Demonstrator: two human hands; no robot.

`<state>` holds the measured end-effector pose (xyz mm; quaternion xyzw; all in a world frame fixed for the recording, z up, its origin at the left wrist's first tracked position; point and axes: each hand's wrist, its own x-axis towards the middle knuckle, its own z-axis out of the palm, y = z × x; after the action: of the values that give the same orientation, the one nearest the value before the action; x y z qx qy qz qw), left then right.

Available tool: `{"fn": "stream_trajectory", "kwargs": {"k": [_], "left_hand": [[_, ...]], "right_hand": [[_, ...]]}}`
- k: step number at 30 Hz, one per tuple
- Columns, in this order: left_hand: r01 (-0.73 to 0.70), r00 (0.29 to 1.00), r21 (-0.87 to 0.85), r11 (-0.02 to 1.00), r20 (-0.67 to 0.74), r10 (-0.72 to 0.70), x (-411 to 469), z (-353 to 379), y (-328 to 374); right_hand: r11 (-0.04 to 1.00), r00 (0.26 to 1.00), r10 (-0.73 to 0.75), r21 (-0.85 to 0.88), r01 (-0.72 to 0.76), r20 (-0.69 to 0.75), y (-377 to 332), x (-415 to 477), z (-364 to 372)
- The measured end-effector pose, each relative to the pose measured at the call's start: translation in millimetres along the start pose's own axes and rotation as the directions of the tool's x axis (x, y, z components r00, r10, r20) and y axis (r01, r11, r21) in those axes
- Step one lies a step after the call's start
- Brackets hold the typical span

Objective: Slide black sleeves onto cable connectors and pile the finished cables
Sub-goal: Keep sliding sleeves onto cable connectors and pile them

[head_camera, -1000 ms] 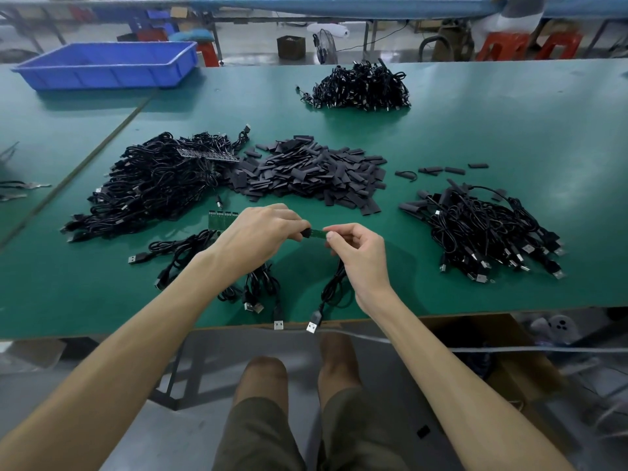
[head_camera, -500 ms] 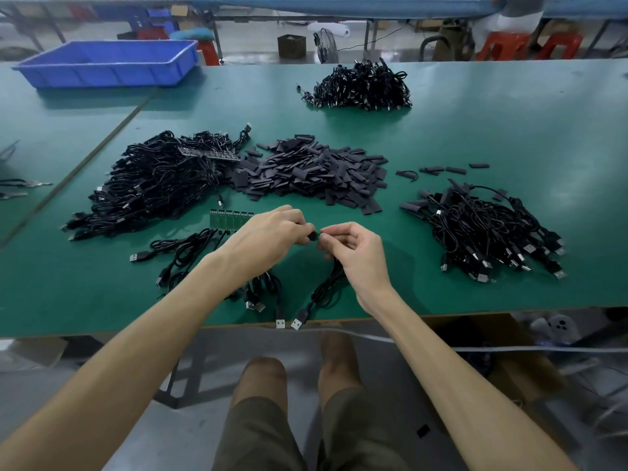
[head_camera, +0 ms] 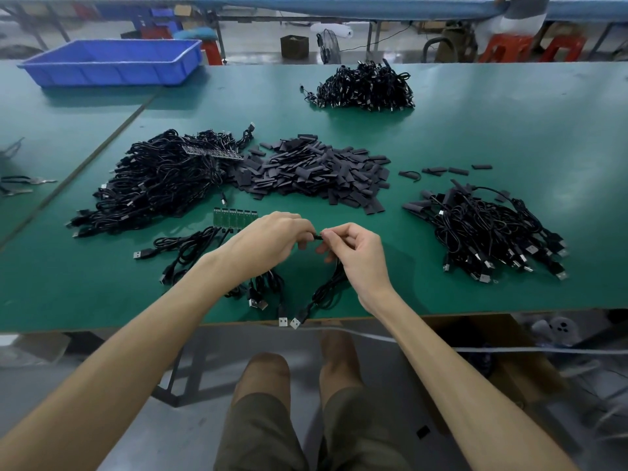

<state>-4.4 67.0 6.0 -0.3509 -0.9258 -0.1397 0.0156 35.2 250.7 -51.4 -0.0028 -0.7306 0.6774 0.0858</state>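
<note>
Green matting covers the table [head_camera: 509,137], and both hands work low over its near middle part; the left hand [head_camera: 268,239] and the right hand [head_camera: 356,256] meet fingertip to fingertip, and each one pinches with thumb and forefinger the same small black piece [head_camera: 317,236]; the other fingers are curled under. If this piece is a sleeve or the connector itself, I cannot tell, it is too small and half covered. From under the right hand a black cable [head_camera: 323,290] goes down to the near edge of the table, where its USB plug [head_camera: 295,322] lies at the rim.

Just beyond the hands, in the middle, lies a wide heap of flat black sleeves [head_camera: 316,171]; on its left side, touching it, is a big tangle of cables [head_camera: 159,181]; to the right, apart from the sleeves, is another pile of cables [head_camera: 486,232] with the plugs pointing to the near side; a few loose sleeves [head_camera: 445,170] lie in a row beyond this pile. A fourth cable heap [head_camera: 363,86] sits far, close to the far edge.

Near the left hand a strip of small green circuit boards [head_camera: 234,219] rests on the mat; some single cables [head_camera: 190,246] spread beside it and under the left wrist. A blue tray [head_camera: 112,62] stands at the far left.
</note>
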Motion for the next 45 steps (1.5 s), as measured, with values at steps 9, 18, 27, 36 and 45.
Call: {"fn": "stream_trajectory", "kwargs": {"k": [9,18,27,36,45], "left_hand": [[0.177,0.983,-0.210,0.962,-0.006,-0.182,11.5,8.4,-7.2],[-0.186,0.959,0.197,0.963,-0.177,0.221,-3.0,-6.7,-2.9],[-0.228,0.956,0.244,0.943,-0.127,0.264,-9.0,-7.5,1.2],[-0.204,0.968,0.221,0.954,-0.098,0.229,-12.6,-0.9,2.9],[-0.259,0.948,0.297,0.919,-0.102,0.300,-12.5,-7.8,7.0]], "right_hand": [[1.000,1.000,0.008,0.009,-0.008,0.014,-3.2,-1.1,0.0],[1.000,1.000,0.020,-0.011,-0.020,-0.023,-1.6,1.2,1.9],[0.999,1.000,0.026,-0.018,-0.026,-0.007,-1.4,0.7,2.5],[0.993,1.000,-0.007,-0.119,0.005,-0.019,-1.8,0.0,3.2],[0.988,0.999,-0.016,-0.154,0.022,0.040,-0.6,-0.7,2.4]]}}
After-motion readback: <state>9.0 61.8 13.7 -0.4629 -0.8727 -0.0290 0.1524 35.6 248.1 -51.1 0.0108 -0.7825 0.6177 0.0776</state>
